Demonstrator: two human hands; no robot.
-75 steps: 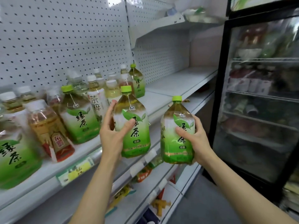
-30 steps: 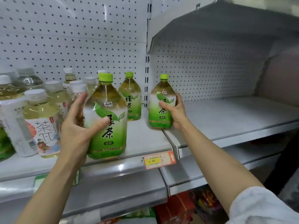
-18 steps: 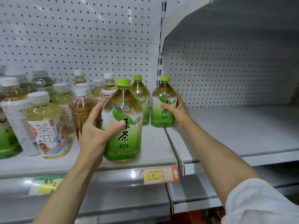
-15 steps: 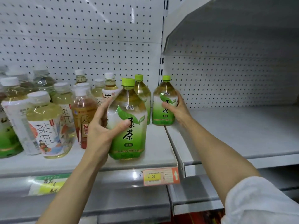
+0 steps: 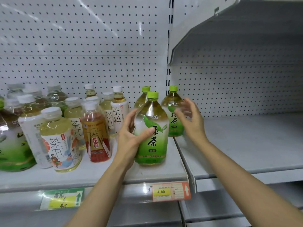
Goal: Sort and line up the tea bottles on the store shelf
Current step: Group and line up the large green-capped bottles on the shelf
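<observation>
Left hand (image 5: 129, 141) grips front green tea bottle (image 5: 151, 128) on shelf (image 5: 98, 176); right hand (image 5: 191, 118), blurred, apparently open beside rear bottle (image 5: 172, 112).

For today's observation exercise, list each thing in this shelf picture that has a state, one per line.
Left hand: grips the front green tea bottle.
Right hand: open, fingers spread, blurred.
Front green tea bottle: upright, capped, on the shelf.
Rear green tea bottle: upright, capped, contact with the right hand unclear.
Red-label bottle: upright, capped.

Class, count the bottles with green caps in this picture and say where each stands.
3: front bottle in the left hand; one behind it; one by the right hand. Others may be hidden at the left edge.
</observation>
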